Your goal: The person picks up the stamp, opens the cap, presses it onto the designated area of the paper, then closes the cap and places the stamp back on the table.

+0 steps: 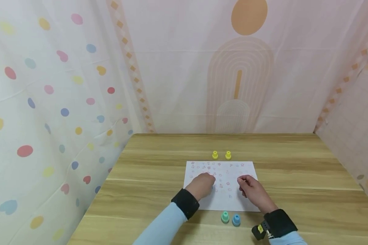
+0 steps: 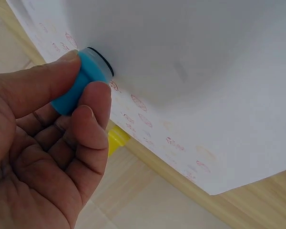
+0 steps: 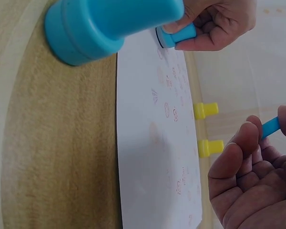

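Observation:
My left hand (image 1: 201, 186) pinches a blue stamp (image 2: 72, 93) between thumb and fingers. The stamp's dark-rimmed face is right at the white paper (image 1: 230, 203), which bears many small, mostly red printed marks. Over the paper's right side, my right hand (image 1: 254, 192) pinches a small blue piece (image 3: 270, 127) between thumb and fingertips; most of it is hidden, and I cannot tell its kind.
Two yellow stamps (image 1: 215, 155) (image 1: 228, 155) stand beyond the paper's far edge. A green stamp (image 1: 225, 217) and another blue stamp (image 1: 236, 220) stand before its near edge. All are on the wooden table (image 1: 135, 190), with patterned curtains (image 1: 178, 85) behind and beside it.

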### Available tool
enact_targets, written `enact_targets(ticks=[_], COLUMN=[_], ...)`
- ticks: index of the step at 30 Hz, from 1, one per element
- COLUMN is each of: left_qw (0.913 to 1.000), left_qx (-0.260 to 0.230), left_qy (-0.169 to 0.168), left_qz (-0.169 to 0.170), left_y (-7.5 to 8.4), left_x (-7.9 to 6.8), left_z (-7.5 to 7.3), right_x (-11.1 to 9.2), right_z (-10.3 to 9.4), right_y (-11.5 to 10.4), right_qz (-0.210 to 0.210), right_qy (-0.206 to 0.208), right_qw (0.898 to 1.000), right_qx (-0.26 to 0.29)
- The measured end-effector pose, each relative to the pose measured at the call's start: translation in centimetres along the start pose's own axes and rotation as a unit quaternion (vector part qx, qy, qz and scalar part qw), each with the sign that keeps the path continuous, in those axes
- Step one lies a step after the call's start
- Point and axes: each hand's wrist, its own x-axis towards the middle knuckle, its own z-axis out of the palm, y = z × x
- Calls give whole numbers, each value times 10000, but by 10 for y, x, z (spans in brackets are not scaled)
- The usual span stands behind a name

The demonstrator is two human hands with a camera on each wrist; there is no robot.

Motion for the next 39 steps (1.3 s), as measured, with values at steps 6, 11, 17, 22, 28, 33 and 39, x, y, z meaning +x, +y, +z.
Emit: enact_targets(ticks=[6,11,17,22,28,33,39], left_qw=[10000,10000,9998,9998,9998,9994,9958], left_qx=[-3,87,-181,-142,-94,-347,-780], left_qy=[-54,-35,-93,-131,-179,-36,435], left_qz=[-27,24,-78,-34,-33,24,201], left_y=[-1,0,0,-2,-2,-7,-18], left_x=[-1,-2,-5,-5,-3,-2,-4], left_z=[1,1,0,0,0,-1,-8], right_x=[0,-1,-2,-4,-4,-5,-4], right_z=[0,0,0,0,0,-1,-2], right_y=[0,0,0,1,2,3,2], right_qz=[-5,7,40,22,-8,-5,-62], right_qy=[-18,-25,-14,17,13,-20,-4], right_qw=[10000,10000,10000,10000,10000,10000,10000], right_qx=[14,9,27,5,-5,23,21])
